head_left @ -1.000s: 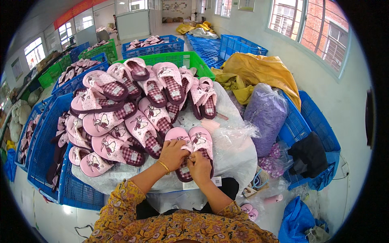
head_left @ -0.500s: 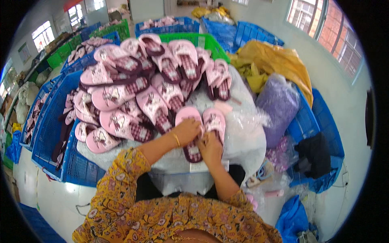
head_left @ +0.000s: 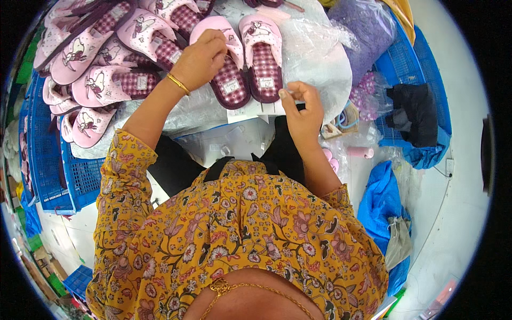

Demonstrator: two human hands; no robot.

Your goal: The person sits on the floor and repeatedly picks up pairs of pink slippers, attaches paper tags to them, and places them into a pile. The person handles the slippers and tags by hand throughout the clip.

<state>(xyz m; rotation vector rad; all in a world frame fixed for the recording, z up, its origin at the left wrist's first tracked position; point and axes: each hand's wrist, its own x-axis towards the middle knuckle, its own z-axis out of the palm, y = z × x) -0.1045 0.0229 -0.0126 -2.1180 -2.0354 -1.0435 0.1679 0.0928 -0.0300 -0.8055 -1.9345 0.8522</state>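
A pair of pink slippers lies side by side in front of me, with checked maroon insoles and a white label at each heel. My left hand (head_left: 201, 60) is closed over the left edge of the left slipper (head_left: 230, 84), its fingers on the pink upper. The right slipper (head_left: 262, 64) lies flat, toe pointing away from me. Just off its heel, my right hand (head_left: 304, 109) has thumb and forefinger drawn together in a pinch. Whatever is between those fingertips, if anything, is too small to make out. Under the slippers' heels lies a white card (head_left: 242, 116).
Several more pink slippers (head_left: 96, 85) are heaped on the left of the plastic-covered table (head_left: 312, 58). A blue crate (head_left: 85, 181) stands at the left. To the right are a purple bag (head_left: 362, 29), black cloth (head_left: 413, 114) and a blue sack (head_left: 378, 202).
My view has tilted down toward my body. The right hand has come back from between the slippers to the right slipper's heel. My left hand stays on the left slipper.
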